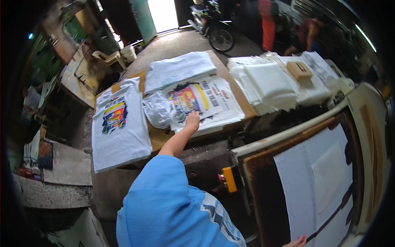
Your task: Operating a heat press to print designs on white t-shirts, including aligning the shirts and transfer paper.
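Note:
My left hand (192, 122) reaches over the table, its fingers pressed together at the near edge of a printed sheet (191, 99) with a colourful design. That sheet lies on a stack of similar white printed sheets (224, 101). Just left of the hand sits a crumpled white bundle (157, 109). A pile of white T-shirts (119, 144), the top one bearing a like design, lies farther left. My right hand (298, 241) shows only partly at the lower edge, fingers extended beside a white cloth (294, 177) lying flat on the press bed (265, 197).
Folded white cloth (181, 68) lies behind the sheets. More white stacks (267, 86) and a small cardboard box (299, 71) are at the right. A yellow switch box with a red button (229, 180) sits by the press frame (288, 133). Beyond are a motorcycle (212, 26) and another person (310, 35).

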### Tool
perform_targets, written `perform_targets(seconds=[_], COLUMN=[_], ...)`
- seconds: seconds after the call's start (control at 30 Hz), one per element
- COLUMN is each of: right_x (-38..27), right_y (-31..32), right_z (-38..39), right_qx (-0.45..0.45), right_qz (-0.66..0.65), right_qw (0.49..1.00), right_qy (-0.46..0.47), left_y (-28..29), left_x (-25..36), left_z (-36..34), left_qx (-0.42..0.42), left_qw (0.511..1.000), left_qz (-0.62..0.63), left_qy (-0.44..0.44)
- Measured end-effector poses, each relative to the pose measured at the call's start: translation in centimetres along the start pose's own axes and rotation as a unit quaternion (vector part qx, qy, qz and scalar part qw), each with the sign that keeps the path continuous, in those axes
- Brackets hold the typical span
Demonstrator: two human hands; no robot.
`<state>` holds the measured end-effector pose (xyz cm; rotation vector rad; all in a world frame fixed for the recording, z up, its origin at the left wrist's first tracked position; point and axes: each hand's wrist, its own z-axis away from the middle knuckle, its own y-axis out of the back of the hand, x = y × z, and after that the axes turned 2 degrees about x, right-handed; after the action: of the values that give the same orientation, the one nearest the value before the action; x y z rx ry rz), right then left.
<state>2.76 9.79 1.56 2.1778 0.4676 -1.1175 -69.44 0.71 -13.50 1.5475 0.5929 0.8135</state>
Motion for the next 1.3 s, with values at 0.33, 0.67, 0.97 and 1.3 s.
perform_targets(seconds=[0.33, 0.67, 0.97, 1.3], right_x=[-16.5, -19.1, -20.7, -19.2], right_y=[-2.8, -2.8, -3.0, 0.2], right_z=[15.3, 22.7, 24.3, 26.9], right_qx=[-0.079, -0.231, -0.256, -0.230], right_qz=[0.021, 0.087, 0.092, 0.055], right_qw=[0.995, 0.965, 0.960, 0.971], right_qy=[0.064, 0.083, 0.065, -0.019], left_y=[-3.0, -1.0, 0.2, 14.1], left_x=[-11.9, -13.2, -11.7, 2.3], left_z=[2.0, 4.2, -0.6, -3.7], left_qx=[0.045, 0.001, -0.048, 0.112], left_qw=[0.952, 0.958, 0.970, 0.946], left_qz=[-0.228, -0.087, 0.015, 0.264], left_qy=[-0.200, -0.272, -0.237, -0.154])
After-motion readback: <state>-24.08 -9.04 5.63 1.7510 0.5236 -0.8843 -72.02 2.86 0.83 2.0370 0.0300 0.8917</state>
